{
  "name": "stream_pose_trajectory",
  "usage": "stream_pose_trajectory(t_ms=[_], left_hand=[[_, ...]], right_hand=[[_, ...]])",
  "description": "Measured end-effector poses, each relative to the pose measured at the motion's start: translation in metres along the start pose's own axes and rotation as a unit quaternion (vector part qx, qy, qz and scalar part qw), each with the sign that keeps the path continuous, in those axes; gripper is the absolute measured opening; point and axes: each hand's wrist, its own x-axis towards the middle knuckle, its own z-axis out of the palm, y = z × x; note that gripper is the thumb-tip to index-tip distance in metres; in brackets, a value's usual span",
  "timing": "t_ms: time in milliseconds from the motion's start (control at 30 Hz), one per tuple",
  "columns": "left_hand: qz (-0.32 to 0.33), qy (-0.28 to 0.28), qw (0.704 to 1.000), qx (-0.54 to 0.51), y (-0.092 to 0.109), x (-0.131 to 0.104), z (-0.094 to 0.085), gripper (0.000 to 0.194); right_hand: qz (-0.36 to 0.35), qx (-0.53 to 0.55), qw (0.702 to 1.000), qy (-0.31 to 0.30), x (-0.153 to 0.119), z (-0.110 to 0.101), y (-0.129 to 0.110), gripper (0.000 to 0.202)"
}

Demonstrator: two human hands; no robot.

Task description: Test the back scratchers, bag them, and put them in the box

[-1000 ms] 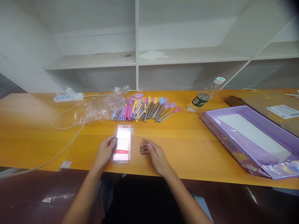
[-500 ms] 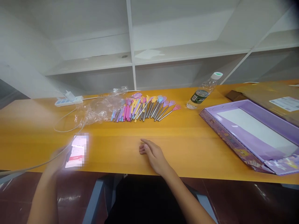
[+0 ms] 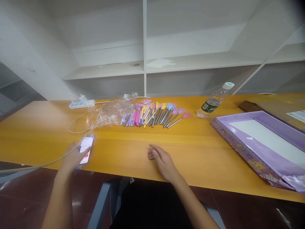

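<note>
Your left hand (image 3: 71, 157) is at the phone (image 3: 85, 143), with its thumb side reaching over the screen from the left edge. The other fingers are hidden, so I can't tell whether it's gripped or just touched. Screen's lit and faces up.

The phone is toward the table's (image 3: 114, 156) front-left, with its near end close to the front edge. Long axis runs roughly front to back, far end leaning slightly right. Left hand is clearly the nearer one.

Your right hand (image 3: 164, 162) is well apart from the phone, to its right and near the front edge. Its fingers are loosely curled, with nothing visible in them.

White cable (image 3: 52, 162) crosses the view of your left hand; can't tell if it touches. Behind the phone: clear plastic bag (image 3: 108, 113) toward the back edge, power strip (image 3: 81, 103) beyond it. Rods with hand-shaped heads (image 3: 152, 116) are heaped right of the bag, and farther right a tilted bottle (image 3: 209, 105) and purple tray (image 3: 228, 119).
</note>
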Motion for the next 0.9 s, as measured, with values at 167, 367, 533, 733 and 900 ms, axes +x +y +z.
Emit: stream_pose_trajectory(t_ms=[167,367,533,733,900], left_hand=[[0.030,0.006,0.993,0.116,0.007,-0.002,0.017,0.078],[0.013,-0.017,0.994,0.110,0.009,0.001,0.028,0.087],[0.029,-0.010,0.995,0.094,0.020,0.002,0.029,0.085],[0.075,0.005,0.994,0.078,0.025,-0.004,0.027,0.071],[0.053,-0.015,0.994,0.098,0.020,-0.006,0.030,0.061]], right_hand=[[0.008,0.012,1.000,0.007,0.002,0.002,0.003,0.060],[0.012,0.014,1.000,0.011,0.003,0.003,0.004,0.061],[0.013,0.016,1.000,0.011,0.002,0.002,0.002,0.060],[0.012,0.007,1.000,0.013,0.000,0.002,0.000,0.060],[0.002,0.000,1.000,0.010,0.000,0.001,0.002,0.059]])
